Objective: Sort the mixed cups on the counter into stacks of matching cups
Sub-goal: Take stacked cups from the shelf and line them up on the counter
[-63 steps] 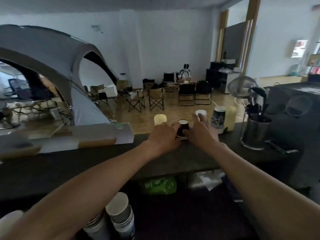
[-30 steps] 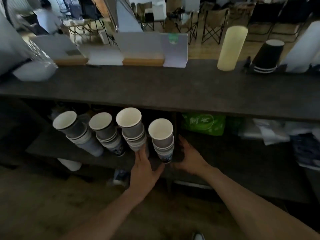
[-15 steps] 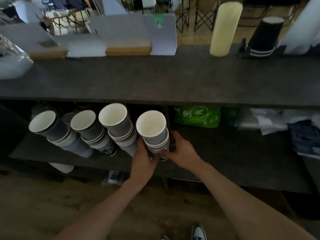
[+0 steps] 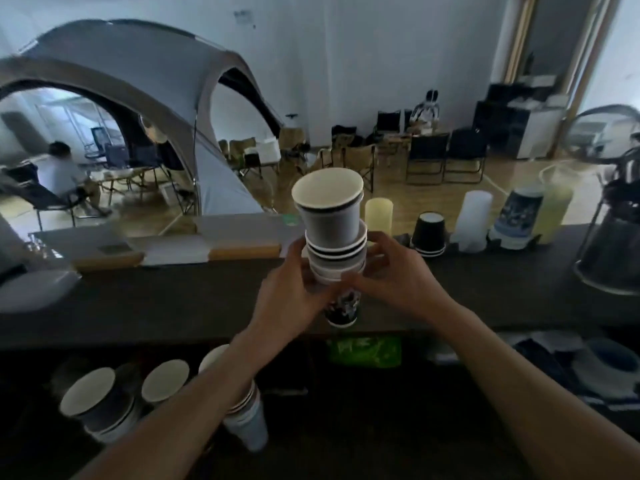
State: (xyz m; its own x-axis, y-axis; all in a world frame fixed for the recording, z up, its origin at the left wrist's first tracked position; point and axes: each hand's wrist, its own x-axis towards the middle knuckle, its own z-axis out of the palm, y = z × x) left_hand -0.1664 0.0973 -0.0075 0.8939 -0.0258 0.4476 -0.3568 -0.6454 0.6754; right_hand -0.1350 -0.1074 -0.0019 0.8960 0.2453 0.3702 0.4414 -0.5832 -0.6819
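Note:
I hold a tall mixed stack of paper cups (image 4: pixel 332 230) upright above the dark counter (image 4: pixel 156 306). My left hand (image 4: pixel 291 296) grips its left side and my right hand (image 4: pixel 398 278) grips its right side. The top cup is grey with a white inside; a patterned dark cup shows at the bottom. At the counter's far edge stand sorted upside-down stacks: a pale yellow stack (image 4: pixel 379 216), a black cup stack (image 4: pixel 428 233), a white stack (image 4: pixel 472 221), a printed stack (image 4: pixel 516 218) and a yellow-green stack (image 4: pixel 552 216). Three more mixed stacks (image 4: pixel 93 403) lean on the shelf below.
A metal utensil holder (image 4: pixel 613 251) stands at the counter's right end. Flat boxes and a wooden board (image 4: pixel 173 244) lie along the far edge at left. A green bag (image 4: pixel 363 351) and cloths sit on the lower shelf. Beyond are a tent, chairs and a seated person.
Both hands closed on the rightmost mixed stack on the lower shelf and lifted it up above the counter. My view rose from the shelf to the counter.

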